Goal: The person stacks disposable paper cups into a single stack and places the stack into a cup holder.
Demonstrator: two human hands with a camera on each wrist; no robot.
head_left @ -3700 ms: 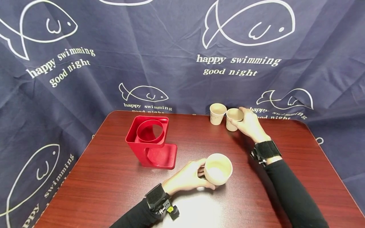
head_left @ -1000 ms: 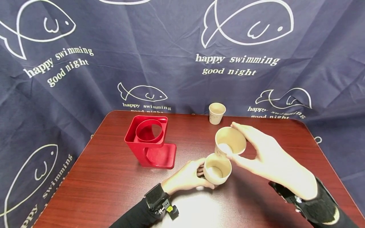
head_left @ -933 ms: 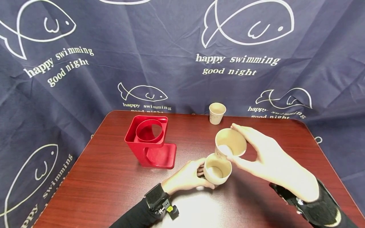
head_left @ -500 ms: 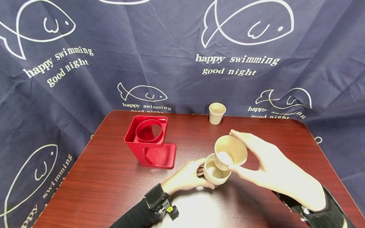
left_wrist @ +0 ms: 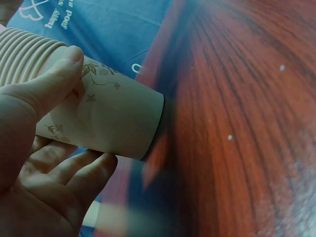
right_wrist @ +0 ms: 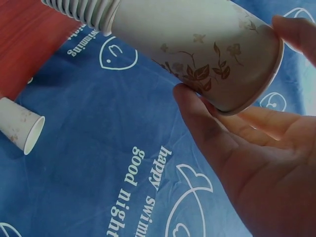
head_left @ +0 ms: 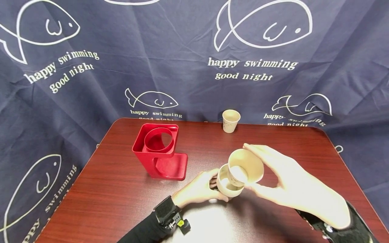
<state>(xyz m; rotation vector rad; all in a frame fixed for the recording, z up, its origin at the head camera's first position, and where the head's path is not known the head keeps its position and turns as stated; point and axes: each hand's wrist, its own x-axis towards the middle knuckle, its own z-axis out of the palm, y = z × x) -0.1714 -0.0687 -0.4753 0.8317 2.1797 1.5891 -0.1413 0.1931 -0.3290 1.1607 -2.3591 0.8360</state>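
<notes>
My left hand (head_left: 197, 190) grips a stack of paper cups (head_left: 230, 193) from the left, thumb and fingers around its side. In the left wrist view, nested rims and the floral lowest cup (left_wrist: 111, 106) of this stack show. My right hand (head_left: 288, 180) holds a single paper cup (head_left: 254, 163) near its rim between thumb and fingers. That cup is tilted, its base overlapping the mouth of the stack. In the right wrist view, the floral cup (right_wrist: 197, 49) lines up with the ridged stack rims (right_wrist: 91, 12). Another paper cup (head_left: 230, 125) stands upright at the table's back edge.
A red plastic stand (head_left: 171, 165) with a round ring in its top stands left of my left hand. The reddish wooden table (head_left: 115, 189) ends at a dark blue fish-print cloth (head_left: 188, 60) hanging behind it.
My right hand took one of the two cups from the back edge and brought it to the stack. Over the last second it has lowered slightly. My left hand has stayed in place.
</notes>
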